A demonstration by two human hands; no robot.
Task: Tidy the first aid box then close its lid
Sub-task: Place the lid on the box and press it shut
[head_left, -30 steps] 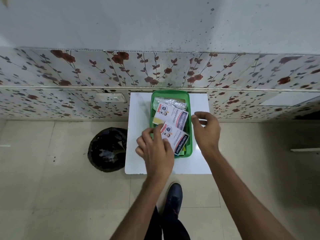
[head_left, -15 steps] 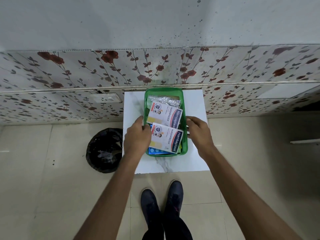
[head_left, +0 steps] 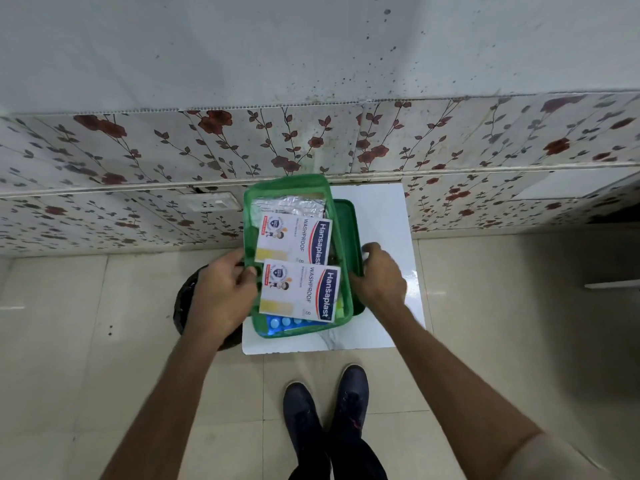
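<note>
A green first aid box (head_left: 250, 216) sits in the middle of the frame, over the left part of a white desk (head_left: 381, 216) that stands against a flower-patterned wall (head_left: 138, 150). The box appears lifted or shifted off its green lid (head_left: 349, 230), which lies under and to the right of it, with the lid's right edge showing beside the box.

The left hand (head_left: 221, 292) holds the box's left wall, its fingers (head_left: 250, 271) curled over the rim and gripping it. The right hand (head_left: 379, 278) is at the right side, its fingers (head_left: 372, 249) bent around the lid's right edge; whether they also clamp the box wall I cannot tell.

Inside the box, two white Hansaplast plaster packets lie on top: the upper packet (head_left: 294, 240) in the middle of the box, the lower packet (head_left: 299, 292) just below it and overlapping its bottom edge. A silver foil strip (head_left: 287, 206) shows at the box's upper end, partly under the upper packet. A blue blister pack (head_left: 280, 322) peeks out at the lower end, beneath the lower packet.

A black bin (head_left: 183, 299) stands on the tiled floor (head_left: 69, 341) left of the desk, mostly hidden by the left forearm. Two dark shoes (head_left: 325, 403) show at the lower centre of the frame.
</note>
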